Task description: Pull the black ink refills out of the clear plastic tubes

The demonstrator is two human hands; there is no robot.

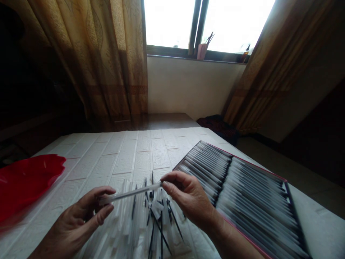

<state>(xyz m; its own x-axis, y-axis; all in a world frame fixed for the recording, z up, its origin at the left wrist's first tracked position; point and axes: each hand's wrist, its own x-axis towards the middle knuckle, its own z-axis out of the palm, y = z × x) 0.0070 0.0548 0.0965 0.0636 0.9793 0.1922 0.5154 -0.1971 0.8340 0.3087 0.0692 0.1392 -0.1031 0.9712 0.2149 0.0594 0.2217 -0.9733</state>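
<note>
A thin translucent plastic tube is held above the table, tilted slightly up to the right. My left hand has its left end between thumb and fingers. At the other end, the thumb and forefinger of my right hand pinch the tip. Beneath both hands lies a loose pile of similar translucent tubes and thin black sticks, blurred in places. Beside my right forearm, an open flat case holds two columns of closely packed, tube-like pieces; the forearm hides part of its near edge.
A red dish with a wavy rim stands at the left. The table has a white brick-patterned cover. Behind it are a dark wooden surface, curtains and a window sill with a pink cup.
</note>
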